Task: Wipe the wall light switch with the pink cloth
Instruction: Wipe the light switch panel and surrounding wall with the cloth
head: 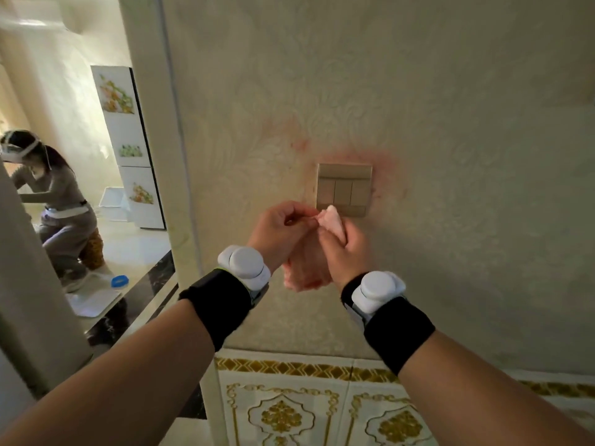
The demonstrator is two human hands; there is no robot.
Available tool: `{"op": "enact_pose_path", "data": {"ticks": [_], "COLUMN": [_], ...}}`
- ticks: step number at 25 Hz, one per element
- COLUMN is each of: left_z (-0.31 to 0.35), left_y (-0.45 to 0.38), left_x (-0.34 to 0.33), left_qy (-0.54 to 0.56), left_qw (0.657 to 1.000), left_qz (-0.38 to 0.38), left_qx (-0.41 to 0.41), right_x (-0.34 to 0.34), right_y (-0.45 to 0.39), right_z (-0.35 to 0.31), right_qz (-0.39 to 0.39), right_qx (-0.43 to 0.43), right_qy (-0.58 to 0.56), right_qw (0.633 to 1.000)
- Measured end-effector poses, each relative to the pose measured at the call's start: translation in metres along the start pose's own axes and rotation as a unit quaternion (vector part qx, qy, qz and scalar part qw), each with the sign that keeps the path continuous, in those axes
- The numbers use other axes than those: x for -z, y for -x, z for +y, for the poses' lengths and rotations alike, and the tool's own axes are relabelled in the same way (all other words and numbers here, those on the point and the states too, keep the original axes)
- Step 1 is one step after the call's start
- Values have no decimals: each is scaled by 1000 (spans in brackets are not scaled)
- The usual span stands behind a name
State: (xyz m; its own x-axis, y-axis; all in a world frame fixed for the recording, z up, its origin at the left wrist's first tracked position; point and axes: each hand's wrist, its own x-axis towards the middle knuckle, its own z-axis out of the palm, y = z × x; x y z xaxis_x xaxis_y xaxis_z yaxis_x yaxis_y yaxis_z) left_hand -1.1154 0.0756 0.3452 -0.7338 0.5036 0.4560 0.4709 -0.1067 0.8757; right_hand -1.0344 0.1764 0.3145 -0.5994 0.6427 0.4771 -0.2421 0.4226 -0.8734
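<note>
A beige three-button wall light switch [344,188] sits on the patterned cream wall, ringed by faint pink stains. Just below it both my hands hold the pink cloth [306,268]. My left hand [280,230] pinches the cloth's upper edge between thumb and fingers. My right hand [346,251] is wrapped around the bunched cloth, whose tip [331,220] pokes up and overlaps the switch plate's lower left corner. The rest of the cloth hangs down between my wrists. Both wrists wear black bands with white trackers.
A cream door frame [174,188] stands left of the switch. Through the doorway a person [54,201] crouches on the floor near a white fridge [135,149] and a white tray [93,304]. Gold-patterned tiles [322,407] cover the wall below.
</note>
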Motion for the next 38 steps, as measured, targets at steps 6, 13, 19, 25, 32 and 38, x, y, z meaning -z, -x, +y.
{"op": "enact_pose_path", "data": {"ticks": [6, 13, 19, 25, 32, 38], "left_z": [-4, -23, -28, -32, -36, -36], "left_y": [-44, -76, -76, -78, -86, -86], "left_x": [6, 0, 3, 4, 2, 2], "left_qy": [-127, -222, -210, -236, -247, -258], "left_qw": [957, 837, 834, 841, 820, 807], "left_qz": [58, 147, 137, 118, 132, 153], "left_qx": [-253, -478, -491, -472, -500, -508], "right_x": [6, 36, 57, 40, 10, 12], "right_y": [-25, -39, -65, -63, -69, -76], "right_z": [-12, -36, -57, -59, -31, -33], "right_qz": [66, 217, 316, 306, 240, 220], "right_qx": [91, 193, 322, 452, 473, 420], "right_qy": [-43, 18, 106, 240, 368, 412], "right_qw": [993, 957, 886, 803, 764, 778]}}
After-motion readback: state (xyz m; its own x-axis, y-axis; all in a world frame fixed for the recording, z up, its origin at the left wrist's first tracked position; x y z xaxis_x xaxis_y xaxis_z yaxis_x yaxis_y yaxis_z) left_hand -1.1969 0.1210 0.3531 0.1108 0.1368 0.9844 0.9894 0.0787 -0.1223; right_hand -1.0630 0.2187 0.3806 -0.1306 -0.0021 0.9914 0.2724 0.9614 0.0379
